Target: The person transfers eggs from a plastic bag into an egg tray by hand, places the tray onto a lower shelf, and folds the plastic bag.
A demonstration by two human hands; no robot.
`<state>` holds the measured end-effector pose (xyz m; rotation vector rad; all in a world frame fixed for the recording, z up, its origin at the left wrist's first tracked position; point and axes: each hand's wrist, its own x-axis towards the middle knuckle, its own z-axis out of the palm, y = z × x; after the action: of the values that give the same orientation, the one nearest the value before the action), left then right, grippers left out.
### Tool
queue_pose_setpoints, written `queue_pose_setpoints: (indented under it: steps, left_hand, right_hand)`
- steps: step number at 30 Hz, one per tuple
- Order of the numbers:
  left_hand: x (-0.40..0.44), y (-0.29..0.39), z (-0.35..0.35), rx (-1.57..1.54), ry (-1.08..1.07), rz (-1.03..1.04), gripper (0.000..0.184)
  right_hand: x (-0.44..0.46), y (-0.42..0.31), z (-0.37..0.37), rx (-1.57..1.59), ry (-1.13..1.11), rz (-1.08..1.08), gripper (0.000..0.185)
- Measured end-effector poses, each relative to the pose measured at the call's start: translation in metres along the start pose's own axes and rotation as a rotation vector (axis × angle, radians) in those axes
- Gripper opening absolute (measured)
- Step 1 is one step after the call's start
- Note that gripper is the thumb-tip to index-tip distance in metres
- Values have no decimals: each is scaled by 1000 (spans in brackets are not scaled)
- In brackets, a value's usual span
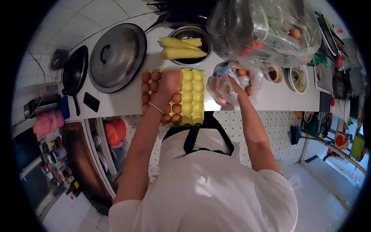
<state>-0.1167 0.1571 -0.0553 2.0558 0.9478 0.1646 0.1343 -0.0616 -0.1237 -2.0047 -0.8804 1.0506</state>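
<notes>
My left hand (171,80), smeared by motion, is over the yellow egg tray (193,96); its fingers cannot be made out. Brown eggs (176,108) fill much of the tray's left side, while bare cups show on its right. My right hand (236,84) reaches into a clear plastic bag (227,73) just right of the tray. More brown eggs (242,72) lie inside that bag. Plastic and eggs partly hide the fingers there, so I cannot see whether they grip anything.
Behind the tray, corn cobs (181,47) lie across a metal bowl (208,42). To the left are a lidded wok (118,58), a frying pan (75,69) and a phone (91,102). A large plastic bag (262,31) and a white bowl (305,79) stand to the right.
</notes>
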Motion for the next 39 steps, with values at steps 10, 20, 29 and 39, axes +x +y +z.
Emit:
queue_pose_setpoints:
  steps: [10,20,29,39]
  left_hand:
    - [2,-15,1,454,46,397,18]
    - [-33,1,-7,380,232,305,20]
    - [-103,4,-37,182,186,252,22]
    - [-128,8,-26,65,131,124,21]
  right_hand:
    - [-37,-35,-31,-124,263,-78,45]
    - [-92,-212,10,468,81,-151,50]
    - [1,-158,117,-526,222,-429,29]
    - [14,-156,119,-600,123,-372,25]
